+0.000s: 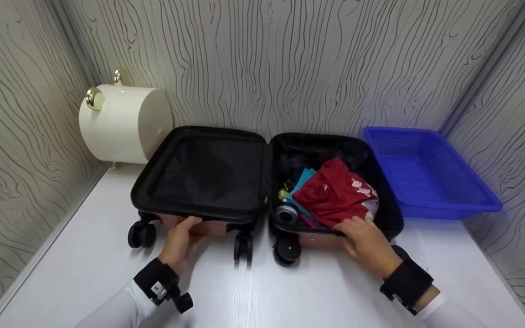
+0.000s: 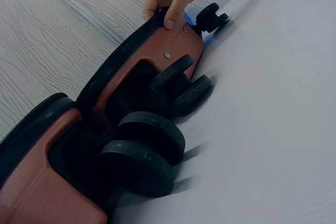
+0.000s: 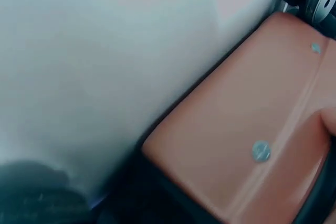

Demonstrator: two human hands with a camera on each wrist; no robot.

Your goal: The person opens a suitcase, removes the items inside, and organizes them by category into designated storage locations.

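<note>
An open suitcase (image 1: 217, 168) with black lining and a pinkish-orange shell lies flat, both halves facing up. My left hand (image 1: 179, 243) holds the front side of its left half, between two black wheels. At the right half, my right hand (image 1: 366, 243) grips the front rim, thumb outside on the shell; the left wrist view shows this hold from the side. Inside that half lie a red cloth (image 1: 333, 191) with white flowers, a blue cloth (image 1: 306, 175), a silver-and-dark round object (image 1: 286, 213) and a small yellow-green item (image 1: 283, 194). The left half shows only lining.
A blue plastic basket (image 1: 449, 182) stands right of the suitcase. At the back left is a cream cylindrical container (image 1: 116, 123) with gold fittings. Wood-patterned walls (image 1: 267, 68) enclose the white table (image 1: 262, 296) at the back and sides.
</note>
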